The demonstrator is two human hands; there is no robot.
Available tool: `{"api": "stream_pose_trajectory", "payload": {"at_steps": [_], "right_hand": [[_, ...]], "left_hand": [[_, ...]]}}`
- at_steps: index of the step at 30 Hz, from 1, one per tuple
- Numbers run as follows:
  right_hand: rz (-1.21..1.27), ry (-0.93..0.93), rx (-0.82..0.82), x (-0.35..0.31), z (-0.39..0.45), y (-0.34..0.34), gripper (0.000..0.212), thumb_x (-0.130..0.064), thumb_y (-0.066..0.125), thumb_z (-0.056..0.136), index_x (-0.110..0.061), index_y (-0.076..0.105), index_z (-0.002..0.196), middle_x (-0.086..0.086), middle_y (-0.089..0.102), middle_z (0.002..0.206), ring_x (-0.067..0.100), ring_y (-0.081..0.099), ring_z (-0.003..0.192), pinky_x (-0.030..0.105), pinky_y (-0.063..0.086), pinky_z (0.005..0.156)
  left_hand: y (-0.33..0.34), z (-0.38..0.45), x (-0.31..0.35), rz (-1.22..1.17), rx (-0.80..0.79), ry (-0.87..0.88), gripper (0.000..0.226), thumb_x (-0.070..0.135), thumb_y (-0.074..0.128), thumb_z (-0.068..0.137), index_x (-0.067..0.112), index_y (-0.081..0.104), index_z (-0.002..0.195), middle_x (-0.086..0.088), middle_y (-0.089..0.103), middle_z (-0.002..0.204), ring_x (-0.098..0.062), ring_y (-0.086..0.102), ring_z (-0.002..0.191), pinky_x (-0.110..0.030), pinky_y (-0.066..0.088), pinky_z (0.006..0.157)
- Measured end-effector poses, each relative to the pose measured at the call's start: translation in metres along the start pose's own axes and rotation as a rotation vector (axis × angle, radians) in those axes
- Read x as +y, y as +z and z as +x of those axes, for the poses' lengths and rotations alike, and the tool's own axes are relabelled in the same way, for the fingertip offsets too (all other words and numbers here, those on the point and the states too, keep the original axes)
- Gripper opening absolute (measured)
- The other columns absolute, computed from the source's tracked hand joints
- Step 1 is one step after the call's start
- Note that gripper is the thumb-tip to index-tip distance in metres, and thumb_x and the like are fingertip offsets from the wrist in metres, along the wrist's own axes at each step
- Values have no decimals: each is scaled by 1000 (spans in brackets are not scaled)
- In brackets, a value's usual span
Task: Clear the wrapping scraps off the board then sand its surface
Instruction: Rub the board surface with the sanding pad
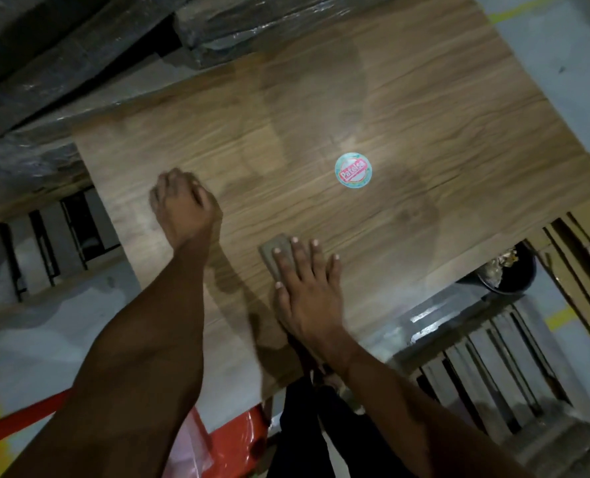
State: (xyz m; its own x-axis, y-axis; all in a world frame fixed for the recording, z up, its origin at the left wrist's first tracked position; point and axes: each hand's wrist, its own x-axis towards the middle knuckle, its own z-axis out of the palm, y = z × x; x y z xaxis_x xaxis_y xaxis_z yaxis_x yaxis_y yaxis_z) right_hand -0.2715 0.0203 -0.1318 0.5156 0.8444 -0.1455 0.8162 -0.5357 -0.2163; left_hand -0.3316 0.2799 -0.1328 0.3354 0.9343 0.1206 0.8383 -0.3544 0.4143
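A wood-grain board [373,108] fills the middle of the head view, with a round teal and red sticker [353,169] on it. My right hand [307,288] lies flat on a grey piece of sandpaper [275,250] near the board's front edge, fingers spread over it. My left hand [183,205] rests on the board to the left, fingers curled, looking blurred; nothing shows in it. No wrapping scraps show on the board's surface.
Plastic-wrapped dark panels [238,29] lie at the back and left. A black bin [509,270] holding scraps stands to the right, beside cardboard [583,270] and wooden slats [486,367]. Something red [238,443] sits under the board's near corner.
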Motion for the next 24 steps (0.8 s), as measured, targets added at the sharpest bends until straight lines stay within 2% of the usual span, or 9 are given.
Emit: {"api": "stream_pose_trajectory", "payload": {"at_steps": [2, 4, 7, 10, 13, 16, 20, 22, 24], "right_hand": [[-7, -15, -15, 13, -4, -2, 62, -46, 37, 101, -32, 30, 161, 3, 25, 170, 37, 23, 156, 67, 17, 119], [-23, 63, -21, 34, -3, -6, 62, -46, 34, 101, -32, 30, 161, 4, 25, 170, 38, 24, 155, 68, 18, 120], [9, 196, -14, 62, -1, -13, 63, -47, 29, 101, -32, 28, 162, 4, 23, 171, 40, 22, 155, 69, 18, 119], [67, 252, 7, 56, -12, -11, 63, -45, 28, 100, -29, 30, 161, 8, 24, 170, 44, 21, 155, 71, 18, 118], [39, 89, -40, 35, -41, -2, 63, -44, 30, 102, -28, 25, 163, 9, 21, 171, 43, 19, 155, 71, 17, 119], [10, -70, -80, 53, -56, -2, 64, -46, 29, 104, -30, 16, 165, 6, 14, 173, 39, 12, 158, 69, 16, 120], [27, 117, -36, 92, -47, -12, 63, -44, 30, 103, -30, 21, 164, 6, 19, 172, 40, 16, 157, 69, 14, 121], [74, 215, -13, 95, -48, -14, 63, -44, 29, 102, -30, 22, 163, 7, 19, 172, 42, 16, 156, 69, 13, 120], [102, 226, -13, 83, -57, -12, 63, -44, 29, 103, -30, 19, 164, 7, 15, 172, 43, 11, 157, 70, 11, 121]], "left_hand": [[-3, -11, -6, -53, 20, 103, 44, 18, 46, 94, -2, 62, 130, -23, 65, 130, -39, 57, 126, -44, 38, 113], [-6, -27, -8, -48, 12, 144, 47, 20, 43, 96, -2, 61, 134, -22, 63, 136, -38, 55, 131, -43, 38, 114], [-9, -68, 1, -22, -59, 37, 56, 25, 34, 99, 3, 49, 148, -16, 47, 156, -33, 36, 150, -44, 23, 125], [-5, -114, 19, 30, -78, -49, 56, 29, 32, 103, 8, 42, 154, -12, 34, 165, -30, 22, 156, -44, 12, 129], [-3, -159, 40, 76, -102, -100, 57, 33, 33, 106, 11, 33, 159, -11, 24, 169, -29, 14, 158, -46, 7, 129], [-2, -194, 51, 84, -112, -112, 58, 34, 36, 105, 13, 34, 159, -12, 24, 169, -31, 16, 158, -49, 10, 128], [2, -215, 53, 106, -118, -117, 60, 37, 33, 105, 15, 29, 161, -11, 20, 170, -31, 13, 158, -49, 8, 128], [2, -217, 55, 113, -110, -133, 60, 37, 34, 105, 16, 29, 161, -9, 19, 171, -29, 12, 159, -48, 7, 128], [2, -214, 57, 124, -112, -154, 60, 35, 38, 104, 17, 30, 161, -8, 19, 171, -28, 12, 159, -49, 8, 128]]}}
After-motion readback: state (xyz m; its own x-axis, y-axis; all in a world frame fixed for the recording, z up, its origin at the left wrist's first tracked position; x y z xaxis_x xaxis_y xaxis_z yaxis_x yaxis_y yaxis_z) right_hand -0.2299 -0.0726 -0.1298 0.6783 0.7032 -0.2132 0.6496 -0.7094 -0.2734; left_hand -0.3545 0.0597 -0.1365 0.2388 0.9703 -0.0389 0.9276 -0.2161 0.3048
